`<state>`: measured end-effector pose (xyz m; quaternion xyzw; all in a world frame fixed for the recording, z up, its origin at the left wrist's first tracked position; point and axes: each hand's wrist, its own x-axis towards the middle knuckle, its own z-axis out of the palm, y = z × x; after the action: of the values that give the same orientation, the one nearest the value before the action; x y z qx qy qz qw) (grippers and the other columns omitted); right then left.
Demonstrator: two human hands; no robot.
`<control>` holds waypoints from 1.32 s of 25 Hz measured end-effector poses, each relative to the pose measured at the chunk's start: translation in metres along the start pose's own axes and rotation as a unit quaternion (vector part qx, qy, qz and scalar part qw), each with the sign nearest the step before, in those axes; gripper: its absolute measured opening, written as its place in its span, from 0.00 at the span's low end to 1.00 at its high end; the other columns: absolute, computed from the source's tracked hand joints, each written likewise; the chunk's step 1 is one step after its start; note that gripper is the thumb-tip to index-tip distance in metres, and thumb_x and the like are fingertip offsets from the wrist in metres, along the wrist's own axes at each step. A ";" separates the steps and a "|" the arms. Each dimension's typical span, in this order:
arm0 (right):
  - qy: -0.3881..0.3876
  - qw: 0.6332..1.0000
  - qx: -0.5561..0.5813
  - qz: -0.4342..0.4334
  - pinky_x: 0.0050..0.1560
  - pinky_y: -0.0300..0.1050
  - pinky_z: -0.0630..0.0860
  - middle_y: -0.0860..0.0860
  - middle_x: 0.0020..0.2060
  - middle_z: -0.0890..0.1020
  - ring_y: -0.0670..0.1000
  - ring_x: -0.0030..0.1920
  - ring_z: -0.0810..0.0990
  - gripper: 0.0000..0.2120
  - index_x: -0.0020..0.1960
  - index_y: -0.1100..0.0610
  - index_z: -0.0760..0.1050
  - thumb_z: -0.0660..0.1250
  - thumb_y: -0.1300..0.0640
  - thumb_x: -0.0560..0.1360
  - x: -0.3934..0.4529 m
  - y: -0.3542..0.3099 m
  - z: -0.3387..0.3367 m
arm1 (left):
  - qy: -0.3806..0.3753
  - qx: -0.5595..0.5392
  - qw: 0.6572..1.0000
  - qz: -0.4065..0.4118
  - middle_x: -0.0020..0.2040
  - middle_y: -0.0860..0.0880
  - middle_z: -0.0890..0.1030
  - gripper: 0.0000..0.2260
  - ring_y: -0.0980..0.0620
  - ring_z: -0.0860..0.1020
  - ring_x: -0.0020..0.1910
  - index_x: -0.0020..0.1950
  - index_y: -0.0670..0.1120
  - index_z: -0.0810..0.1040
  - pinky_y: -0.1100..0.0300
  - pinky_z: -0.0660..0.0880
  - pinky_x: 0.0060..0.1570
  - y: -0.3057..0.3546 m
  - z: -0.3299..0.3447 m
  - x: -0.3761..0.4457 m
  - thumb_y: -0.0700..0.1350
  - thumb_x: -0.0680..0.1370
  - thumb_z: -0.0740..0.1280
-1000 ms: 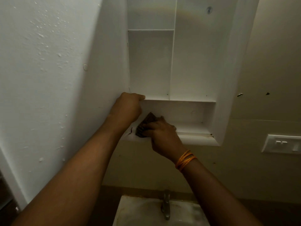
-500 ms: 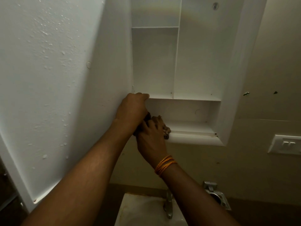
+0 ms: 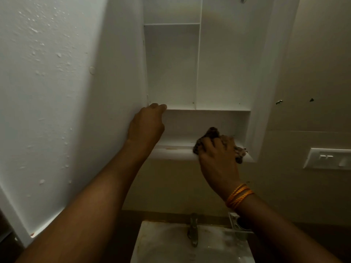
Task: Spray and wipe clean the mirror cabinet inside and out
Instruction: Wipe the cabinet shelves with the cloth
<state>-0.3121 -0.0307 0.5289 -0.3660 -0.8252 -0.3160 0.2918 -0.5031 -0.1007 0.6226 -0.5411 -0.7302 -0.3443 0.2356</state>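
A white cabinet [image 3: 224,73] is seen; a dark brown mottled cloth [image 3: 214,135] is on its bottom shelf, and orange threads [image 3: 238,195] are below it.

1. Bottom shelf [image 3: 176,149] of the white cabinet [image 3: 224,63]: dark patterned cloth [image 3: 212,133] lies on its right part, draped over the front edge.
2. Small brownish stain near the shelf's front left.
3. Upper compartments: bare white panels.
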 end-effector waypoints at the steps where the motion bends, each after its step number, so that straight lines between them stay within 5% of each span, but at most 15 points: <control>1: -0.005 1.000 -0.017 0.008 0.64 0.71 0.69 0.62 0.54 0.79 0.67 0.53 0.77 0.15 0.54 0.63 0.82 0.67 0.67 0.68 -0.005 0.014 0.001 | 0.002 0.002 1.000 0.002 0.64 0.43 0.79 0.28 0.38 0.78 0.58 0.70 0.45 0.75 0.44 0.77 0.56 -0.001 0.001 0.000 0.29 0.72 0.59; 10: -0.067 0.992 -0.028 0.105 0.48 0.60 0.77 0.62 0.56 0.77 0.67 0.51 0.76 0.16 0.55 0.62 0.80 0.67 0.68 0.68 -0.022 0.038 -0.004 | 0.035 -0.024 0.999 0.015 0.62 0.43 0.80 0.28 0.37 0.80 0.55 0.67 0.43 0.78 0.44 0.79 0.52 -0.005 0.009 -0.003 0.27 0.69 0.60; 14: 0.052 0.986 0.132 0.081 0.41 0.54 0.75 0.59 0.48 0.80 0.64 0.44 0.78 0.15 0.51 0.59 0.78 0.59 0.67 0.67 -0.025 0.042 0.005 | 0.018 -0.011 1.000 0.002 0.62 0.44 0.79 0.29 0.38 0.79 0.54 0.69 0.45 0.76 0.45 0.79 0.50 -0.002 0.009 -0.002 0.28 0.70 0.60; 17: 0.049 0.979 0.191 0.047 0.39 0.52 0.78 0.58 0.48 0.79 0.62 0.44 0.79 0.18 0.53 0.60 0.78 0.65 0.67 0.63 -0.019 0.051 0.009 | 0.019 -0.013 1.000 -0.002 0.63 0.45 0.78 0.29 0.39 0.79 0.54 0.69 0.46 0.76 0.46 0.79 0.51 -0.002 0.010 -0.002 0.28 0.70 0.60; 24: 0.039 0.990 0.126 0.047 0.43 0.52 0.75 0.57 0.46 0.82 0.63 0.45 0.80 0.15 0.49 0.59 0.81 0.62 0.63 0.64 -0.006 0.024 0.007 | 0.029 -0.040 0.999 0.007 0.61 0.43 0.80 0.27 0.38 0.80 0.53 0.67 0.43 0.78 0.45 0.79 0.51 -0.001 0.010 0.000 0.28 0.70 0.59; 30: 0.032 0.978 0.200 -0.040 0.63 0.54 0.75 0.55 0.47 0.85 0.60 0.51 0.82 0.20 0.49 0.57 0.84 0.55 0.61 0.68 0.026 -0.047 0.006 | 0.046 -0.070 0.996 0.018 0.61 0.41 0.81 0.25 0.39 0.81 0.55 0.66 0.41 0.79 0.48 0.79 0.54 -0.004 0.013 0.001 0.28 0.71 0.59; 33: 0.044 0.960 0.271 -0.063 0.61 0.51 0.77 0.54 0.47 0.86 0.58 0.51 0.83 0.15 0.48 0.57 0.84 0.67 0.65 0.64 0.042 -0.079 0.001 | 0.031 -0.105 0.994 -0.014 0.62 0.40 0.80 0.24 0.41 0.80 0.59 0.67 0.42 0.78 0.51 0.77 0.59 -0.001 0.004 0.004 0.28 0.73 0.59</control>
<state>-0.3986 -0.0542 0.5336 -0.2067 -0.8877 -0.1143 0.3953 -0.5049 -0.0953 0.6220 -0.5418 -0.6896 -0.4391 0.1951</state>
